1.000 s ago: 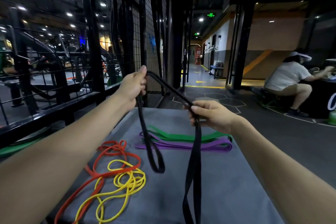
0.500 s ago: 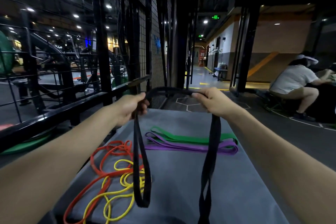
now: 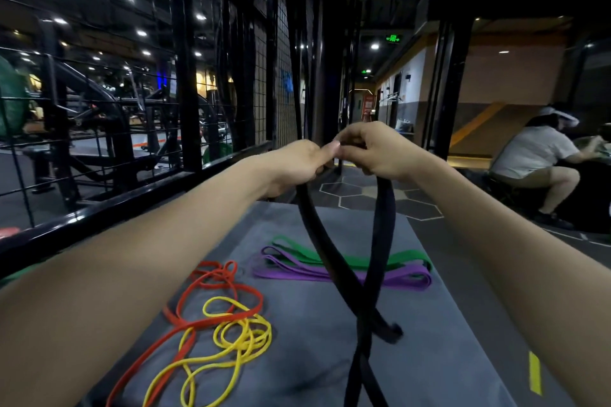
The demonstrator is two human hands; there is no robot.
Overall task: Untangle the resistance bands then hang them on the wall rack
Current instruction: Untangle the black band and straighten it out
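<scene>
Two hands met at the top of the black band (image 3: 380, 241): your left hand (image 3: 294, 163) and right hand (image 3: 373, 150) each curled round it, thumbs touching. Below the grip its strands crossed once (uncrossing them probably called for rotating one hand). It looked wide, flat, matte, hanging over the mat (image 3: 429, 357).

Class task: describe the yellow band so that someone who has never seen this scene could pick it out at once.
Start at the large grey mat spread on the floor. On its near left part lies a tangle of two thin rubber bands. The thin yellow rubber band is the one coiled in small loops, lying across the thin orange rubber band; it is much narrower than the flat green, purple and black bands nearby.
</scene>
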